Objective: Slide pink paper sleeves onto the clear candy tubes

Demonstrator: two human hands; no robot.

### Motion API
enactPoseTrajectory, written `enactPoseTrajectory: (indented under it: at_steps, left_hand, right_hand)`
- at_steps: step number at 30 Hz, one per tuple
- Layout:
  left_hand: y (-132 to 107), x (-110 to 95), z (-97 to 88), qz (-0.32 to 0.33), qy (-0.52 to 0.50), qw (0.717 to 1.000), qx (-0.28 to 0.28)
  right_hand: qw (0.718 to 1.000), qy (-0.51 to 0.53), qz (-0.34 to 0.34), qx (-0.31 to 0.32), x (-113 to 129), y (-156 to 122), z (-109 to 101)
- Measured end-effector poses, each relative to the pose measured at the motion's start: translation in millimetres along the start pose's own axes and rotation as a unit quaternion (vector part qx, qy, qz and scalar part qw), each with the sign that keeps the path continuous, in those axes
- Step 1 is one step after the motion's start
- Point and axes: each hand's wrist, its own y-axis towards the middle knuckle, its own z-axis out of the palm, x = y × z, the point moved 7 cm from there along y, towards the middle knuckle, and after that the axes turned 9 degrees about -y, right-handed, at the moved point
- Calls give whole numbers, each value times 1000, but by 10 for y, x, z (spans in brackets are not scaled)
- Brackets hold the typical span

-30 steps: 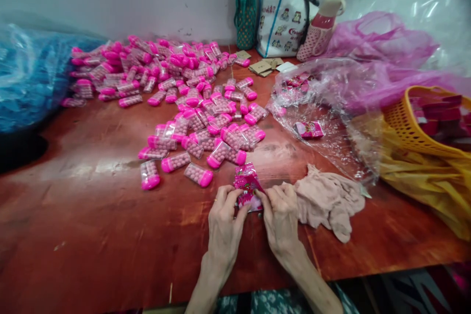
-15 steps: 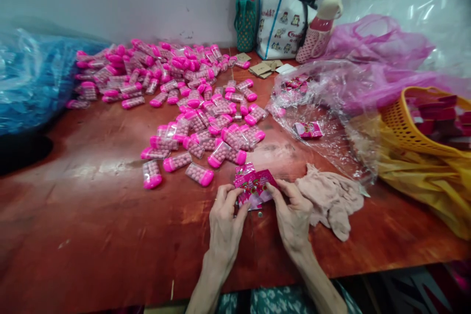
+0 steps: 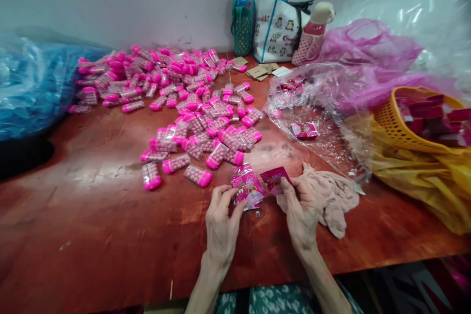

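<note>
My left hand (image 3: 222, 221) pinches the left edge of a small stack of glossy pink printed cards (image 3: 252, 184) at the front of the table. Between the thumb and fingers of my right hand (image 3: 302, 213) is a single pink printed card (image 3: 273, 178), held just to the right of the stack. A tiny round object (image 3: 257, 214) lies below the stack; I cannot make out what it is. Beyond my hands, clear containers with pink caps, full of pink beads (image 3: 198, 175), lie in a loose heap. A beige cloth (image 3: 336, 201) is right behind my right hand.
A clear plastic bag (image 3: 324, 152) with more pink cards lies at right, near a yellow basket (image 3: 390, 117) on yellow plastic. Blue plastic bags (image 3: 33, 88) bulge at left. Along the wall stand a white tote bag (image 3: 274, 29) and a pink bottle (image 3: 314, 34).
My right hand has drawn one card off to the right, apart from the stack. My left hand stays on the stack. The view has shifted slightly.
</note>
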Motion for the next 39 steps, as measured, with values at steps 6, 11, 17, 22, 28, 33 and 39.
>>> enactPoseTrajectory:
  at_steps: [6,11,17,22,28,33,39]
  left_hand:
    - [64,-71,-48,-98,-220,970,-19]
    - [57,3,166,-211,-412,886,7]
    - [4,179,144,-280,-472,835,-36]
    - [-11,230,86,-288,-486,822,-75]
    - [-24,304,-8,-277,-453,840,-116]
    - [34,213,-155,-189,-373,903,-99]
    - [83,154,-148,-158,-406,900,21]
  right_hand:
    - [992,8,-13,126,290,-152,164]
    - [976,-39,-107,186,480,-266,279]
    - [977,-22,-49,204,365,-285,355]
    - [974,-11,-32,224,347,-321,442]
    - [962,-16,-32,270,324,-345,549]
    - [960,-33,-29,277,290,-313,564]
    - [944,-63,-75,315,387,-306,574]
